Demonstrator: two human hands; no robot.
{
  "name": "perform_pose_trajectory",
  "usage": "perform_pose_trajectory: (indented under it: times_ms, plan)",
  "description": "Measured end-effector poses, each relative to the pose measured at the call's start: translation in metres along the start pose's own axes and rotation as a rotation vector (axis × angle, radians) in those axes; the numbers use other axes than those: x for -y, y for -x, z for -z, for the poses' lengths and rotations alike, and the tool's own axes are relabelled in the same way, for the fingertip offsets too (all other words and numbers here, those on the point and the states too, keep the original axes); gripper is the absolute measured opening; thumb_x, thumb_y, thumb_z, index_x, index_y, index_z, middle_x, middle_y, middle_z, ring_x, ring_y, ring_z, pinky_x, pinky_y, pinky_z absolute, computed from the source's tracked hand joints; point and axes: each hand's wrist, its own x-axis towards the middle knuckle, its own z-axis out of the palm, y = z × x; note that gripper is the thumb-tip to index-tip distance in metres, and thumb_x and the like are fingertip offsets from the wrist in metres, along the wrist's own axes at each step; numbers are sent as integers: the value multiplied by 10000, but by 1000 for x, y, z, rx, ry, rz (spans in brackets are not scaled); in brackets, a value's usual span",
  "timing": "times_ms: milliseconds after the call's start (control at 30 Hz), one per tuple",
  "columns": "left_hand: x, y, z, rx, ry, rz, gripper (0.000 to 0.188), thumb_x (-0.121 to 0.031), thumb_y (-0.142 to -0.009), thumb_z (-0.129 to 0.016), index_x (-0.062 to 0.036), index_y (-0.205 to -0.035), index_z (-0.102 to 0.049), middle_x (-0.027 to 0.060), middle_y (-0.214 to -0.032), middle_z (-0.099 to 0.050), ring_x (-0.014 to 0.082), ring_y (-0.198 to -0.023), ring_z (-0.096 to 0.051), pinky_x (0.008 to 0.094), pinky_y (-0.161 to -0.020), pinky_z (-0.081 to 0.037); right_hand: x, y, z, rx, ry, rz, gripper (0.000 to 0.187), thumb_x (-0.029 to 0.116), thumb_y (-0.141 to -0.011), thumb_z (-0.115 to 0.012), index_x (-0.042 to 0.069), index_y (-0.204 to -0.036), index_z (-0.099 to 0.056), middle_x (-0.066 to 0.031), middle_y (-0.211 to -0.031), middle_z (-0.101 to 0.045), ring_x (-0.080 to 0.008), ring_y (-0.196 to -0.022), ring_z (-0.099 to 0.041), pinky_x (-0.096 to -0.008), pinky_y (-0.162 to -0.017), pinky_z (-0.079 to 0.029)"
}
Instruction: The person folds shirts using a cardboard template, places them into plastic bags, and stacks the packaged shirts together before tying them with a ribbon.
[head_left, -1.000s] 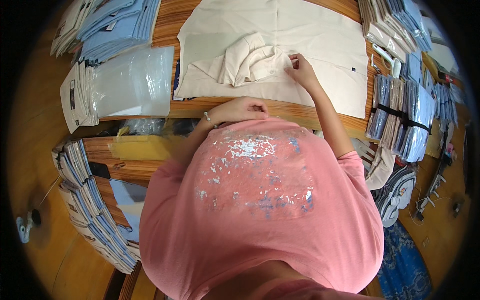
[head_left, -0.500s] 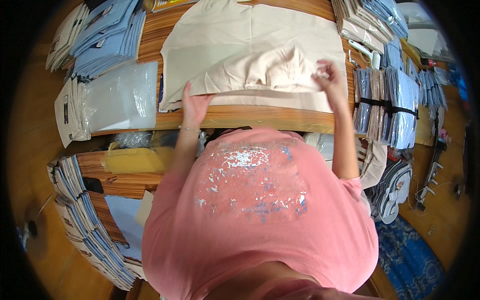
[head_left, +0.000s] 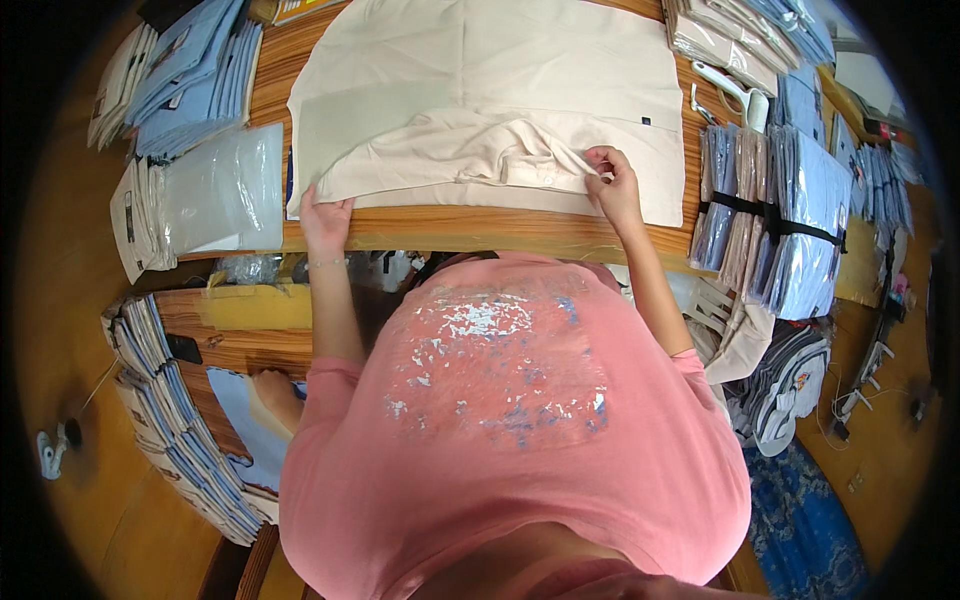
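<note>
A cream shirt [head_left: 540,60] lies spread on the wood-grained table [head_left: 400,226], with its near part turned back in a loose, rumpled fold. A greyish rectangular area shows on its left half; I cannot tell whether it is a board or cloth. My left hand [head_left: 325,222] is at the fold's left end, with the fabric edge between thumb and fingers. At the right end my right hand [head_left: 612,183] pinches the edge of the fold, near what looks like a buttoned strip. A small dark label [head_left: 647,121] shows on the cloth beyond it.
Clear plastic bags [head_left: 230,190] and stacked blue shirts [head_left: 195,85] lie at left. A white-handled roller [head_left: 735,92] and strapped bagged shirts [head_left: 765,215] are at right. Another person's hand [head_left: 275,395] rests near blue cloth at lower left, by folded shirts [head_left: 175,420].
Both my hands have moved left and a little nearer, drawing the folded edge along. The fold lies lower, and the dark label has come into view. Another person's hand has appeared at lower left.
</note>
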Motion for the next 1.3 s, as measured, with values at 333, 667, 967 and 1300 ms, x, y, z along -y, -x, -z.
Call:
perform_pose_trajectory:
  times_ms: [333,667,967,1300]
  plan:
    - [7,9,-100,-23,-927,-1171,449,-106,-874,-514,-38,-1297,-378,146,-1294,-433,250,-1203,-405,375,-1005,-300,-6,-130,85,-169,446,314,210,49,-763,-581,38,-960,-652,-151,-881,-631,-225,-715,-583,-323,-666,-473]
    - [23,-195,-248,-159,-1865,-956,344,-268,-812,-625,4,-1021,-633,164,-1101,-584,309,-1082,-496,369,-952,-339,11,-264,83,-102,1429,157,247,128,-842,-474,56,-1029,-619,-139,-1016,-610,-314,-919,-607,-444,-734,-503]
    - [-53,-51,-144,331,-1123,-897,338,-197,-817,-649,26,-1067,-601,118,-1065,-555,233,-1050,-503,318,-930,-360,63,-66,147,-477,897,271,153,40,-733,-621,87,-873,-663,-88,-831,-593,-259,-701,-582,-328,-628,-461]
    - [55,39,-115,870,-1865,-1112,372,-226,-771,-668,-108,-1116,-590,64,-1053,-589,266,-1019,-470,382,-934,-307,3,21,122,-362,419,78,196,-53,-751,-560,18,-894,-675,-109,-866,-634,-185,-742,-613,-256,-632,-474]
